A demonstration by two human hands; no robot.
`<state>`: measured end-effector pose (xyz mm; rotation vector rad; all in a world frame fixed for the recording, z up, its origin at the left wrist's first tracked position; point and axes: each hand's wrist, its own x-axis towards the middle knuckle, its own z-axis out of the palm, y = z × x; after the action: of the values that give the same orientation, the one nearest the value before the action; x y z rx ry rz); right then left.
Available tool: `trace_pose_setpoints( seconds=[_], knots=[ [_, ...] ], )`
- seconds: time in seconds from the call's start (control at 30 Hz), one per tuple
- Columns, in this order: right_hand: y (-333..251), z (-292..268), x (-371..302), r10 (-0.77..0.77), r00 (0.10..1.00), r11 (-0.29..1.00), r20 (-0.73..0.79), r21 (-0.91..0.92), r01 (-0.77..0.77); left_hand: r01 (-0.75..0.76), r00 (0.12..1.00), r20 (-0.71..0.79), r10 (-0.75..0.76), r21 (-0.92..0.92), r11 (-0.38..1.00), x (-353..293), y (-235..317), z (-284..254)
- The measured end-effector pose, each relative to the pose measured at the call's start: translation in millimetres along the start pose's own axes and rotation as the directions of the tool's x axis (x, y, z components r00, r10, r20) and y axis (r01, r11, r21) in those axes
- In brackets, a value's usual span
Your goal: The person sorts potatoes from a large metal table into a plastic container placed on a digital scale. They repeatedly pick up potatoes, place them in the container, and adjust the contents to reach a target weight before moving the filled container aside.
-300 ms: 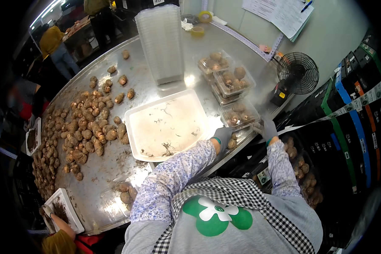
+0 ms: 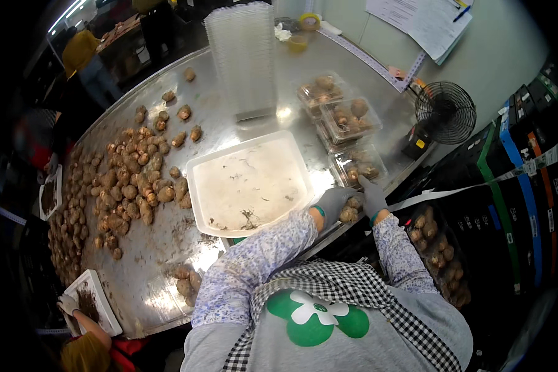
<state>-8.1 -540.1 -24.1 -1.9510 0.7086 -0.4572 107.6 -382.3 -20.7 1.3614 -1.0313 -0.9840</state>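
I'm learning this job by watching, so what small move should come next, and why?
I'd probably steady the tubers using the left hand and the right hand before lifting anything: they lie between the two, near the edge of the metal table, and loose ones might roll off.

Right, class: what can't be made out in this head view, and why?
All in the head view:
Left hand: palm side hidden by its own back, so its hold on the tubers is unclear.
Lower container: contents mostly covered by the upper container.
Wall sheets: writing too small; top edge cuts them off.
Far worker: head cut off by the top edge.
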Motion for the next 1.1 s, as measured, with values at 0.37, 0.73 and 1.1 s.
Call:
trace_pose_setpoints(
  seconds=[0.37, 0.73, 1.1],
  knots=[
    [9.1, 31.2, 95.0, 0.376, 0.918, 0.658, 0.124, 0.663, -0.358, -0.046, 0.977, -0.192, -0.096, -0.624, 0.78, -115.2, 124.8, -46.7],
    [-41.3, 22.9, 100.0, 0.277, 0.906, 0.951, 0.319, 0.046, -0.307, -0.188, 0.674, -0.735, -0.08, -0.275, 0.943, -247.1, 115.7, -111.3],
    [-406.0, 159.5, 357.8, -0.948, 0.22, 0.11, 0.231, -0.413, 0.904, 0.008, 0.274, -0.956, 0.108, 0.114, 0.993, -348.4, 74.8, -112.7]
  ],
)
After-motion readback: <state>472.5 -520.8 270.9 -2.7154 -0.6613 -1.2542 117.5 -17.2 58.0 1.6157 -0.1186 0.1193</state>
